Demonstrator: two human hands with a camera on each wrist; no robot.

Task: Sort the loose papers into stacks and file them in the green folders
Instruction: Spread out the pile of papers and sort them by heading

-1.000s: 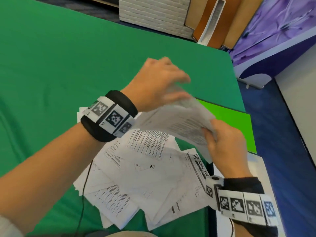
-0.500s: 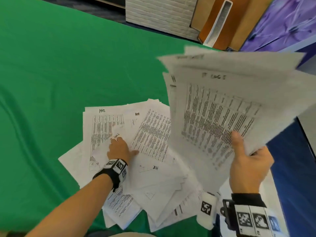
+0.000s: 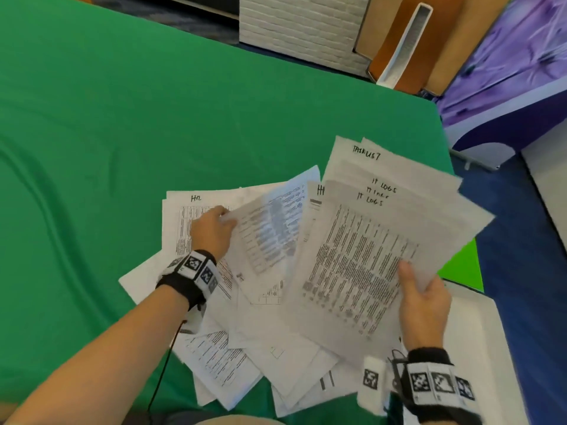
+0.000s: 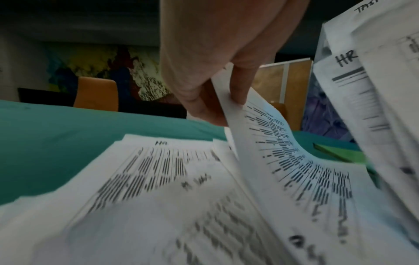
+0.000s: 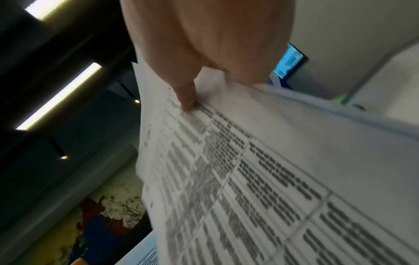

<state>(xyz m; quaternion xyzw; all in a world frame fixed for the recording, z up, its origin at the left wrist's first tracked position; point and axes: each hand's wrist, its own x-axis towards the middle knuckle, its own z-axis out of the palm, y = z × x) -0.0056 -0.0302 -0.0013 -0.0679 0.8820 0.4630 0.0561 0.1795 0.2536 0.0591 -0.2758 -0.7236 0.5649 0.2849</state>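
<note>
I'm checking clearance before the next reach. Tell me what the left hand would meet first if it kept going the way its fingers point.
Probably the HR sheet lying on the pile; the left hand, pinching a lifted sheet, points down at it. Depth is unclear.

- I see matt green cloth (image 3: 153,124) covering the table, softly creased.
- The papers (image 3: 270,342) look thin, matt, printed.
- The green folder (image 3: 460,265) shows a smooth, bright surface.

White papers (image 3: 270,332) printed with grey-black text tables and black handwritten labels lie on a plain deep green tablecloth (image 3: 122,118). A brighter lime green folder (image 3: 460,268) shows at the right. Both wristbands (image 3: 191,277) are black with white bands of black-and-white square markers.
</note>
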